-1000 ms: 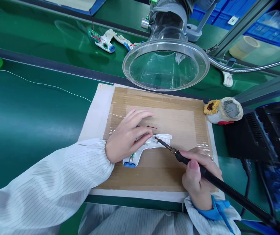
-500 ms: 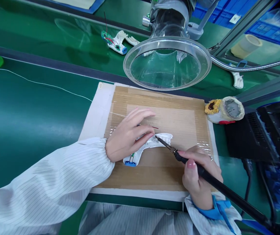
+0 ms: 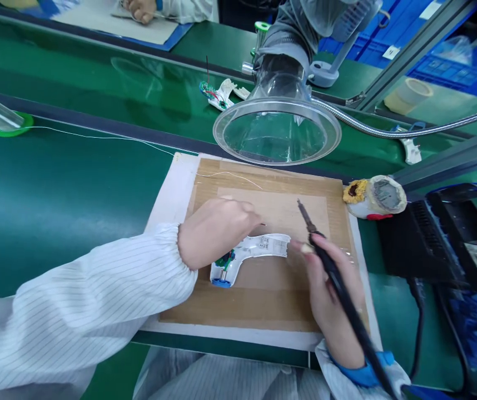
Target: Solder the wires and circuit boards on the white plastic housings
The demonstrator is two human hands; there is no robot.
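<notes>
In my right hand is a soldering iron, its tip raised and pointing away from me over the cardboard, apart from the housing. My left hand is closed over the upper left part of a white plastic housing half; its fingertips are hidden, so what it grips does not show. A short dark red wire sticks out beside its knuckles. Inside the housing a green circuit board shows partly, above a blue end cap. Thin solder wire lies loose across the cardboard's far left.
Cardboard covers the work board. A clear fume hood hangs beyond it. At the right stand a tip-cleaner pot and a black box. A solder spool stands left. Housing parts lie behind; another person's hand shows.
The soldering iron has lifted off the housing and swung upward. My left hand has let go of the solder wire and curled closed. The view has shifted, showing more of the far side.
</notes>
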